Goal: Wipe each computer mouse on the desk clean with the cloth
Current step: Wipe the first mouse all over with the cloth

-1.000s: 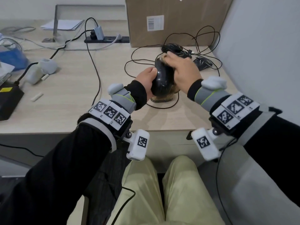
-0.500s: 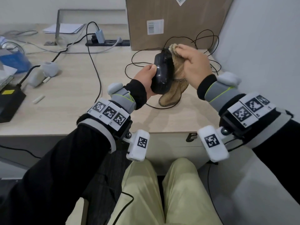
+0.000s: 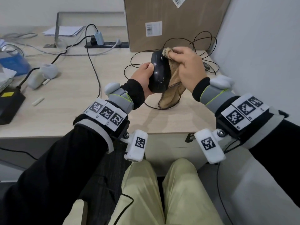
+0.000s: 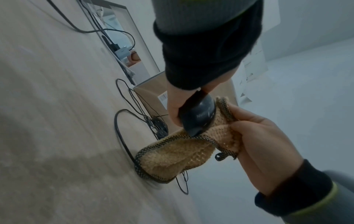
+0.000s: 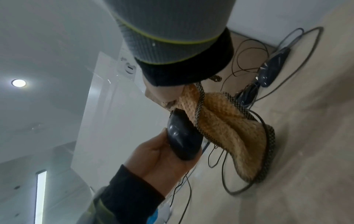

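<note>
Head view: left hand (image 3: 142, 77) grips a black wired mouse (image 3: 159, 73) from its left side, thumb on the near edge, mouse lifted above the wooden desk (image 3: 73, 95) and tipped on its side. Right hand (image 3: 188, 67) pinches a tan fuzzy cloth (image 3: 173, 88) with curled fingers and presses it to the mouse's right side and top end; the cloth's loose end hangs below the grip, down to the desk. Thin black cables (image 3: 204, 46) loop on the desk behind the right hand. Cardboard box (image 3: 170, 21) stands beyond the grip, power strip (image 3: 107, 44) to its left.

Left wrist view: left hand (image 4: 178, 106) wraps the mouse (image 4: 199, 115), fingers curled over the far side. Right hand (image 4: 262, 141) holds bunched cloth (image 4: 172, 159) against the mouse; the cloth's dark mesh hem hangs to the desk. Another dark mouse (image 4: 161, 125) lies on the desk beyond the grip among cables.

Right wrist view: left hand (image 5: 162, 156) grips the mouse (image 5: 182, 136) from below. Right hand (image 5: 159, 92) is mostly hidden by its cuff; cloth (image 5: 229, 128) comes out of it and touches the mouse. Two more dark mice (image 5: 272, 71) lie on the desk beyond the cloth, well apart from the grip.
</note>
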A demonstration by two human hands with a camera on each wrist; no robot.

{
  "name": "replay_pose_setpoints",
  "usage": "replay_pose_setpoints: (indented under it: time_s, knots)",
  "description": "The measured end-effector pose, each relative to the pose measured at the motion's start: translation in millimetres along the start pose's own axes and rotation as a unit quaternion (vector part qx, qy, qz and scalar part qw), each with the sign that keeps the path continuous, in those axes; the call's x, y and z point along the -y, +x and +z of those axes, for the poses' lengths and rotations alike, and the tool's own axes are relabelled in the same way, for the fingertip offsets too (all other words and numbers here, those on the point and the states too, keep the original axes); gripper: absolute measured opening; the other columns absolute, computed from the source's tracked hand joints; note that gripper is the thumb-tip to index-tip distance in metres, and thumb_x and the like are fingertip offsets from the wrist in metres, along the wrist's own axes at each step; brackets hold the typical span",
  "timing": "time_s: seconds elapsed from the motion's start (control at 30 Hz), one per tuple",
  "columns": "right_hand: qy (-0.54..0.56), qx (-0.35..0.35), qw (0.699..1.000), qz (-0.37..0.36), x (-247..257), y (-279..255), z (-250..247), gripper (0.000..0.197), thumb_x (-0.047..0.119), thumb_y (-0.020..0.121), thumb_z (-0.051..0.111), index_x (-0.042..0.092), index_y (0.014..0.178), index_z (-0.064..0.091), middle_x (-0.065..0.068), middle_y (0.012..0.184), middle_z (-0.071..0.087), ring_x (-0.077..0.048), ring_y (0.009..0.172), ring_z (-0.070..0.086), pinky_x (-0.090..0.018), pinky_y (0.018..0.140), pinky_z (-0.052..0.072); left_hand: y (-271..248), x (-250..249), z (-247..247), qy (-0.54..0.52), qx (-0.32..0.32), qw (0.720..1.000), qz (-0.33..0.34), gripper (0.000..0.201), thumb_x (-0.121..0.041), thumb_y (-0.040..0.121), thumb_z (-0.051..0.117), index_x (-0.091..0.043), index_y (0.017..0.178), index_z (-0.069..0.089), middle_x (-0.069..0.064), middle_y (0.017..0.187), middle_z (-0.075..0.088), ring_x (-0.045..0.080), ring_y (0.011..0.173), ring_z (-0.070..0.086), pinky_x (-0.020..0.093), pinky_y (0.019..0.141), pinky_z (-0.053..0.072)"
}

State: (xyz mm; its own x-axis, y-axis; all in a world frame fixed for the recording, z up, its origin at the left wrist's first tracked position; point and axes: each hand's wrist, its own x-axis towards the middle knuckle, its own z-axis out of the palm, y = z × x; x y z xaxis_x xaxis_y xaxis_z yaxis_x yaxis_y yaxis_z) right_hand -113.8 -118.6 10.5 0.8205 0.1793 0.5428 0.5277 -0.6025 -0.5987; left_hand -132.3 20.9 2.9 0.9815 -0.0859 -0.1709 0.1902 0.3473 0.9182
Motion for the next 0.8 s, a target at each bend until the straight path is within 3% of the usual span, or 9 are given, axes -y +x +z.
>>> replay_pose_setpoints:
  time_s: [0.07, 0.17, 0.27, 0.37, 0.5, 0.6, 0.67, 0.73, 0.8]
  knots:
    - [-0.008, 0.021, 1.000, 0.002, -2, 7, 3, 0.036, 0.015, 0.090, 0.040, 0.003, 0.116, 0.063, -0.015, 0.123, 0.057, -0.023, 0.115, 0.051, -0.010, 0.092, 0.030, -1, -2, 2, 0.002, 0.000, 1.000, -0.003, 0.021, -0.017, 0.102, 0.031, -0.014, 0.113, 0.049, 0.011, 0.105, 0.057, 0.031, 0.102, 0.056, 0.053, 0.087, 0.049]
    - [0.029, 0.052, 0.998, 0.026, -4, 8, 12, 0.041, 0.030, 0.090, 0.041, 0.003, 0.111, 0.063, -0.007, 0.108, 0.058, -0.014, 0.099, 0.052, -0.010, 0.081, 0.034, 0, -3, 2, -0.002, -0.026, 1.000, -0.008, 0.031, -0.017, 0.102, 0.031, -0.011, 0.129, 0.045, 0.013, 0.111, 0.056, 0.031, 0.101, 0.056, 0.053, 0.084, 0.051]
    - [0.024, 0.057, 0.998, -0.003, -3, -4, 18, 0.042, 0.032, 0.091, 0.040, 0.002, 0.109, 0.062, -0.002, 0.100, 0.056, -0.005, 0.091, 0.045, -0.014, 0.082, 0.035, 1, -2, -1, -0.003, -0.039, 0.999, -0.007, 0.024, -0.017, 0.102, 0.032, -0.013, 0.117, 0.050, 0.009, 0.101, 0.057, 0.027, 0.094, 0.057, 0.049, 0.080, 0.052]
    - [-0.019, 0.057, 0.998, -0.004, -8, -11, 17, 0.032, 0.022, 0.096, 0.041, 0.001, 0.109, 0.061, -0.014, 0.104, 0.058, -0.017, 0.092, 0.050, -0.024, 0.083, 0.039, -2, 2, 0, 0.010, -0.030, 0.999, -0.020, 0.021, -0.016, 0.102, 0.031, -0.015, 0.098, 0.051, 0.010, 0.096, 0.057, 0.030, 0.096, 0.056, 0.054, 0.090, 0.049]
    - [-0.052, 0.059, 0.993, 0.087, -15, 5, 13, 0.042, 0.035, 0.094, 0.034, 0.008, 0.110, 0.062, -0.006, 0.099, 0.056, -0.025, 0.096, 0.054, -0.028, 0.081, 0.039, -5, 12, 1, 0.057, -0.010, 0.998, -0.032, 0.030, -0.018, 0.103, 0.031, -0.010, 0.128, 0.045, 0.017, 0.120, 0.054, 0.033, 0.111, 0.055, 0.056, 0.093, 0.047]
    - [-0.063, 0.074, 0.994, 0.052, -15, 12, 3, 0.055, 0.025, 0.081, 0.027, 0.007, 0.119, 0.062, -0.016, 0.117, 0.058, -0.028, 0.110, 0.052, -0.023, 0.092, 0.035, -4, 10, -2, 0.046, -0.003, 0.998, -0.030, 0.024, -0.018, 0.103, 0.030, -0.013, 0.118, 0.047, 0.014, 0.116, 0.051, 0.031, 0.106, 0.054, 0.056, 0.092, 0.047]
    - [-0.035, 0.051, 0.997, 0.035, -11, 11, 1, 0.055, 0.027, 0.081, 0.028, 0.004, 0.115, 0.063, -0.015, 0.117, 0.059, -0.019, 0.105, 0.052, -0.010, 0.088, 0.032, -2, 6, -2, 0.039, -0.007, 0.999, -0.028, 0.020, -0.018, 0.103, 0.030, -0.015, 0.105, 0.050, 0.014, 0.115, 0.051, 0.032, 0.105, 0.053, 0.057, 0.092, 0.047]
    - [-0.007, 0.038, 0.999, 0.009, -8, 7, 5, 0.052, 0.033, 0.085, 0.031, 0.003, 0.113, 0.063, -0.010, 0.113, 0.059, -0.005, 0.096, 0.047, -0.002, 0.083, 0.031, 0, 3, -2, 0.032, -0.012, 0.999, -0.025, 0.020, -0.018, 0.102, 0.030, -0.015, 0.106, 0.050, 0.014, 0.115, 0.052, 0.031, 0.104, 0.054, 0.057, 0.093, 0.047]
    - [0.002, 0.061, 0.998, 0.010, -5, -3, 7, 0.046, 0.034, 0.089, 0.035, 0.006, 0.115, 0.062, -0.002, 0.108, 0.057, -0.002, 0.092, 0.048, -0.015, 0.089, 0.038, 2, 2, -2, 0.023, -0.016, 0.999, -0.022, 0.019, -0.018, 0.102, 0.031, -0.014, 0.108, 0.049, 0.014, 0.112, 0.053, 0.030, 0.101, 0.055, 0.055, 0.092, 0.047]
